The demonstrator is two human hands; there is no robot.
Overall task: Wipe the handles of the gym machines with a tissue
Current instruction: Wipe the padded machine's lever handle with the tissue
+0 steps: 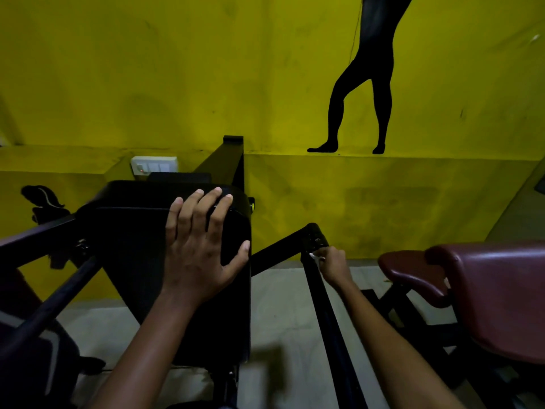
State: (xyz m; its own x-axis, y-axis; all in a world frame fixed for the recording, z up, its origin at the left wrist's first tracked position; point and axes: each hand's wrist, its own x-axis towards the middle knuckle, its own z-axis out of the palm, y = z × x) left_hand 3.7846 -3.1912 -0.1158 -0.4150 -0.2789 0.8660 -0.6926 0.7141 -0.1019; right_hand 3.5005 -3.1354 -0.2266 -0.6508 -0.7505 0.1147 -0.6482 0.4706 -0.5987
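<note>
**Hands on the machine: L flat on pad, R w/ tissue at handle**

Hands first, L to R. Left hand [200, 249] lies spread wide on the black pad [132, 249] of the gym machine, fingers straight over the pad's top edge, thumb out along its right side; it holds nothing. Right hand [331, 265] is curled, pinching a small white tissue [313, 256] vs. the black handle bar [324, 314]. Tissue sits at the bar's upper end, just below the black joint block [314, 236]; only a scrap of white shows btw. the fingers.

Far left: black frame tubes [59, 290] run diagonally under the pad. Behind the pad, a white switch plate [154, 165] on the yellow wall [147, 69], w/ a black upright post [228, 163] beside it. Upper right of wall: painted black silhouette of legs [362, 93]. Far right: maroon padded seat [495, 284] on a black frame, well apart from the hands. Floor [283, 305] is pale grey.
</note>
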